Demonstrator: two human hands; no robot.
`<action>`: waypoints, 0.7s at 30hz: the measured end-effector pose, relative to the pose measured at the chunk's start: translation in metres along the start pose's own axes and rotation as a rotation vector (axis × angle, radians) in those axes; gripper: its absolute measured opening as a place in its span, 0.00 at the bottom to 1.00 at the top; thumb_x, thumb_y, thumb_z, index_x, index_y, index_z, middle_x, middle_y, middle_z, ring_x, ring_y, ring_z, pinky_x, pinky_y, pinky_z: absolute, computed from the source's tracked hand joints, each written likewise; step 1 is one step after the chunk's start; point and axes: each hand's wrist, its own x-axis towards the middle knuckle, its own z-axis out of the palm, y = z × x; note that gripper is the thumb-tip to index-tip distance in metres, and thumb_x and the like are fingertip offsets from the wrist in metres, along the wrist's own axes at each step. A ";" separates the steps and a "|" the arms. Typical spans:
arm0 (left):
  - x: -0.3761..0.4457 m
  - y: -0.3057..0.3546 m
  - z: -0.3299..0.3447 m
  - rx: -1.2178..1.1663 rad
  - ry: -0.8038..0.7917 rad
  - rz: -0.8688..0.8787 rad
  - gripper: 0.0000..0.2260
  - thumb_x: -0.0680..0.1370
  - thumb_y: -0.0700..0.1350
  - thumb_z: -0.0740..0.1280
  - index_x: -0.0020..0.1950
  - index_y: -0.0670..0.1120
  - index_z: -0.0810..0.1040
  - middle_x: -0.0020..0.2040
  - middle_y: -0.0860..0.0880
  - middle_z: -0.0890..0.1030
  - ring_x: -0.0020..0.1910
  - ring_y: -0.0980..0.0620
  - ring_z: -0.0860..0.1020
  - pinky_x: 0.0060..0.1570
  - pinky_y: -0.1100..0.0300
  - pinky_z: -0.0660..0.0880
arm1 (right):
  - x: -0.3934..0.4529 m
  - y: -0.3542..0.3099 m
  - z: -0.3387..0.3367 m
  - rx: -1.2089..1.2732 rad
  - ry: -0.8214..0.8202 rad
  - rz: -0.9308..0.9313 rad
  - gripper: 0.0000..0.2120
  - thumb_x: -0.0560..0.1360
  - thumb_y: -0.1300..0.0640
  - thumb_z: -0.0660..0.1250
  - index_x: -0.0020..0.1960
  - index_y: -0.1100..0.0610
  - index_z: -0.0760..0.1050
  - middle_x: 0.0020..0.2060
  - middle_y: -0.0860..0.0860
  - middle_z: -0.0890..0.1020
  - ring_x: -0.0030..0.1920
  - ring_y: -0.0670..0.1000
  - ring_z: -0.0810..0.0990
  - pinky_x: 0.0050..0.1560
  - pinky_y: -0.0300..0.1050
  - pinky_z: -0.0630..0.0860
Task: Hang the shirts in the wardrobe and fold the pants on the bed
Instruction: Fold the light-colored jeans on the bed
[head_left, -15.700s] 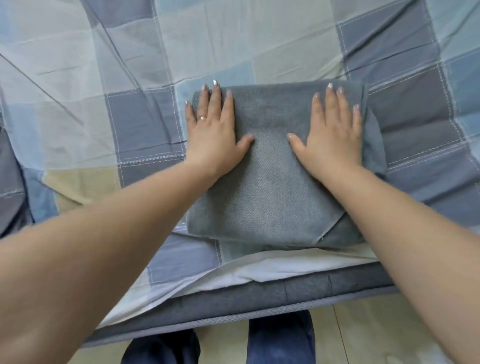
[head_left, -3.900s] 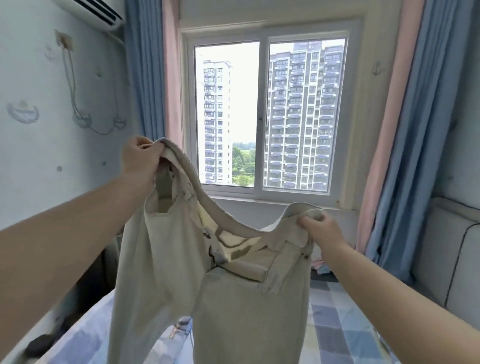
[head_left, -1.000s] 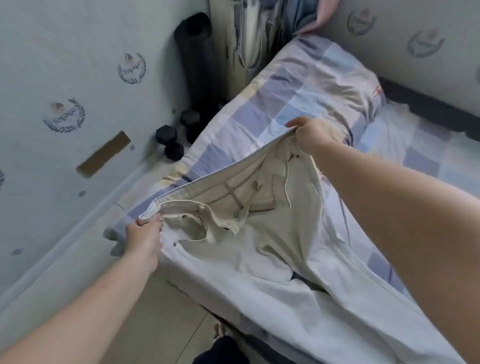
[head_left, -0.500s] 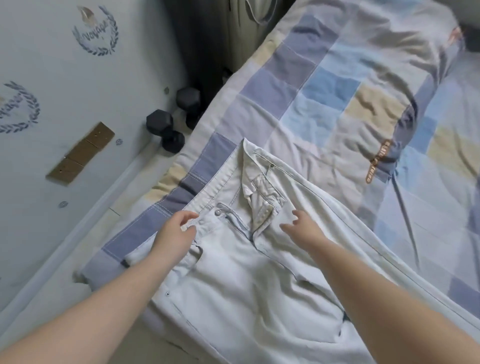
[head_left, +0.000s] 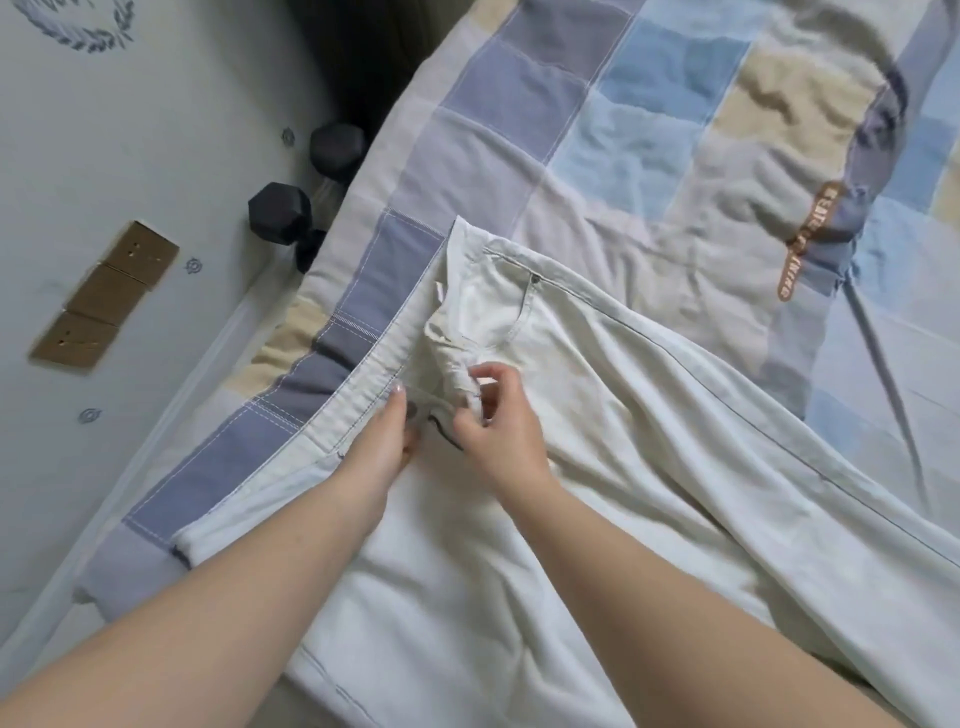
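Where both hands hovered apart before, right hand (head_left: 501, 426) fingers now pinch the pants (head_left: 597, 467) fly — left hand (head_left: 382, 447) presses flat.

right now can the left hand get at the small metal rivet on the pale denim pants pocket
Probably yes. The left hand rests flat by the fly, and the rivet lies uncovered on the pale denim pants, though the right hand, pinching the fly flap, lies partly across the way.

Pale cream pants (head_left: 597, 467), blue, grey and beige checked bedspread (head_left: 623, 130), black dumbbells (head_left: 280, 213)
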 end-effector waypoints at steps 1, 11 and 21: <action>0.002 0.000 0.001 -0.061 0.029 0.006 0.16 0.82 0.58 0.52 0.55 0.52 0.75 0.53 0.50 0.80 0.55 0.53 0.77 0.63 0.57 0.69 | -0.006 0.000 0.006 -0.099 -0.217 -0.026 0.21 0.72 0.62 0.67 0.63 0.50 0.70 0.53 0.51 0.78 0.52 0.51 0.78 0.58 0.41 0.72; -0.054 -0.002 0.025 0.218 0.307 0.226 0.17 0.81 0.52 0.59 0.67 0.47 0.71 0.63 0.51 0.74 0.61 0.50 0.72 0.60 0.57 0.67 | -0.052 0.035 -0.075 -0.038 -0.200 0.109 0.16 0.74 0.64 0.59 0.54 0.46 0.76 0.57 0.47 0.79 0.59 0.46 0.76 0.56 0.42 0.72; -0.164 -0.047 0.265 0.496 -0.117 0.328 0.09 0.79 0.46 0.64 0.58 0.47 0.78 0.54 0.50 0.80 0.55 0.52 0.77 0.48 0.60 0.71 | -0.179 0.112 -0.290 0.080 0.222 0.151 0.14 0.69 0.63 0.57 0.36 0.44 0.73 0.42 0.43 0.81 0.50 0.52 0.81 0.54 0.48 0.75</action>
